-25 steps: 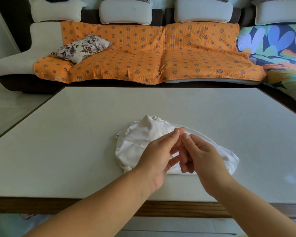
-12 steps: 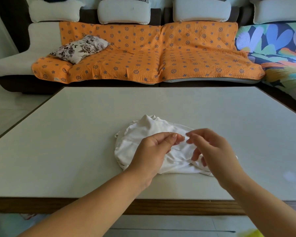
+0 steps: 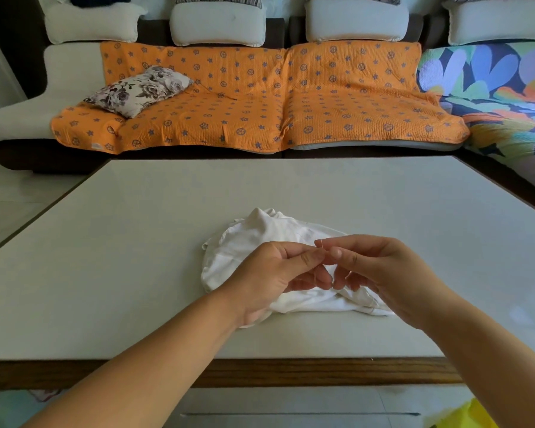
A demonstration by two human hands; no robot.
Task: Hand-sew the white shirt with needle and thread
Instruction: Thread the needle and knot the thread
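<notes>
**Desk:** What's the grip?

**Photographer:** Left hand (image 3: 278,273) and right hand (image 3: 383,270), fingertips together, both pinching fine thread (image 3: 318,277). The needle is too small to make out.

**Desk:** The white shirt (image 3: 269,233)?

**Photographer:** Bunched on the table (image 3: 136,257) beneath them, spilling toward 12 o'clock. It looks soft, light and limp, so it's likely best pinched beside the seam.

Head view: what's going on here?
A person is working at the table, above a crumpled white shirt lying on it. The left hand and right hand meet fingertip to fingertip, both pinching a fine thread. The needle is too small to make out. It looks like thread preparation, not stitching yet.
</notes>
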